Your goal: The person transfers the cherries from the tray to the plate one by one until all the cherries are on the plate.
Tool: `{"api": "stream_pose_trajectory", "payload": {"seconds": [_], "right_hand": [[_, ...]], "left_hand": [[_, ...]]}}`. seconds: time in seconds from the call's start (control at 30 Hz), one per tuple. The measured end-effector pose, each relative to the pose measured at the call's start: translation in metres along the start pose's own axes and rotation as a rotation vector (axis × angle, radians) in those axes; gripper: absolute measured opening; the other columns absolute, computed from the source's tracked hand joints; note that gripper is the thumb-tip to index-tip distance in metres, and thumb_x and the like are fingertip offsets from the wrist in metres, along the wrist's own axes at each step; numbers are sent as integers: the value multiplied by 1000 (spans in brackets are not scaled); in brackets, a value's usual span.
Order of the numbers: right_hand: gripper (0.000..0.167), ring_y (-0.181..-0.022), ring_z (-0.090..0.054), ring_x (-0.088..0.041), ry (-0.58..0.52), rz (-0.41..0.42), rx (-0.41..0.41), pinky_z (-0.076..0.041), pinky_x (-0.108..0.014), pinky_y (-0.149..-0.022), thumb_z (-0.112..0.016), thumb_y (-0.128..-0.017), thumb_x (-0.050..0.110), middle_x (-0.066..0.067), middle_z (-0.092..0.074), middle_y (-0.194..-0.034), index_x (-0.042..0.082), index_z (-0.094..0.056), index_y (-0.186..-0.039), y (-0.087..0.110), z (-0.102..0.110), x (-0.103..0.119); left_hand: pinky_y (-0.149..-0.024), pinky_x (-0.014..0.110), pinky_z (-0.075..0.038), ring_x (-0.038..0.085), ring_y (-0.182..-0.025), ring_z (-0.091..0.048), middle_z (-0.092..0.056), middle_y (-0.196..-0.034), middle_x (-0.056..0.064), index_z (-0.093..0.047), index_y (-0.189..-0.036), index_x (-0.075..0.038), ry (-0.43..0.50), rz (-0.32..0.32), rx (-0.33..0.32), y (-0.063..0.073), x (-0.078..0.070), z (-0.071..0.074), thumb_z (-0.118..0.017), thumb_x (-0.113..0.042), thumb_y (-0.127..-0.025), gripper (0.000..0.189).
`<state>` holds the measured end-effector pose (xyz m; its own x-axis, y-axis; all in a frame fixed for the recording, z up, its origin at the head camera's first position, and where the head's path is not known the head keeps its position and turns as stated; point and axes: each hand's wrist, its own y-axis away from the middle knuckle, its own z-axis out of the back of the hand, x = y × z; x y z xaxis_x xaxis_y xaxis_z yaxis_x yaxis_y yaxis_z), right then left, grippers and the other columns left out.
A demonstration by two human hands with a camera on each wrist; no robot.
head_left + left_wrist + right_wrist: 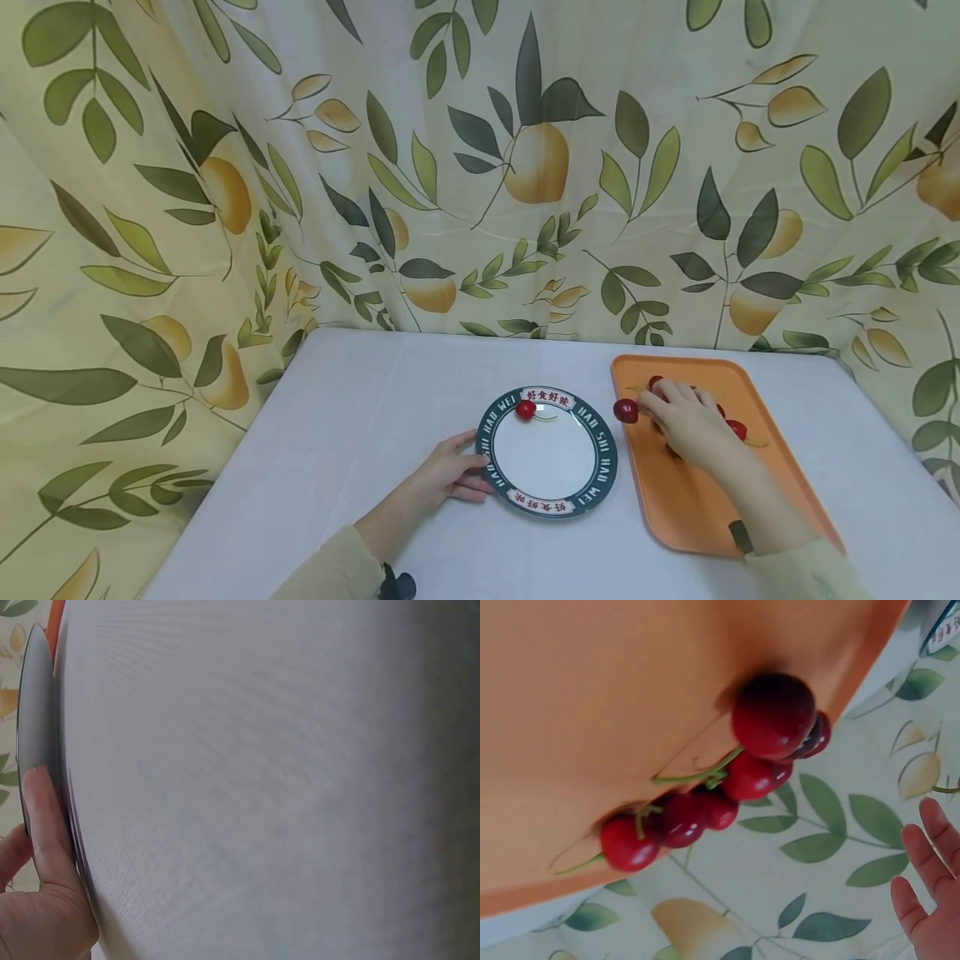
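My left hand [450, 473] grips the left rim of a round white plate [543, 458] with a dark green lettered border, the thumb over the rim. In the left wrist view the fingers [49, 832] lie along the plate's outer side. One red cherry [526, 409] with its stem rests near the plate's upper left. Over the orange tray [697, 508], my right hand [690, 425] pinches a dark red cherry [626, 410] at its fingertips, level with the tray's left edge. Several more cherries [772, 716] lie in the tray, partly hidden under this hand in the head view.
The tray stands right of the plate on a white-covered table [382, 400]. A curtain [480, 250] printed with leaves and fruit hangs behind the table and down its left side. A dark band [741, 537] shows at the right wrist.
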<state>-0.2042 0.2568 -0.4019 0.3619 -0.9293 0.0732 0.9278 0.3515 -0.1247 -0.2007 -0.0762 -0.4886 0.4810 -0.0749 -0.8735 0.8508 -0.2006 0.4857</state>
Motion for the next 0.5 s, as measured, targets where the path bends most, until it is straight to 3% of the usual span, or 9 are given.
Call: {"api": "stream_pose_trajectory", "payload": {"seconds": [0.2,0.5], "right_hand": [[32,-102,-43,-37,0,32,3,-36,-61,-88,-68,-79,5,-15,-50,-103,13,-60,-109,-12,-5,14],[31,-103,-45,-34,20,94,2,-39,-57,-88,-68,-80,5,-14,-51,-104,15,-59,-108,-29,-14,36]], "left_hand": [[-60,38,-59,27,-68,-68,-68,-82,13,-28,-143,-10,2,3,-1,-1,0,0,-59,-8,-86,65],[-61,38,-59,28,-69,-68,-68,-83,13,-27,-144,-9,2,2,3,-1,0,0,-59,-8,-87,65]]}}
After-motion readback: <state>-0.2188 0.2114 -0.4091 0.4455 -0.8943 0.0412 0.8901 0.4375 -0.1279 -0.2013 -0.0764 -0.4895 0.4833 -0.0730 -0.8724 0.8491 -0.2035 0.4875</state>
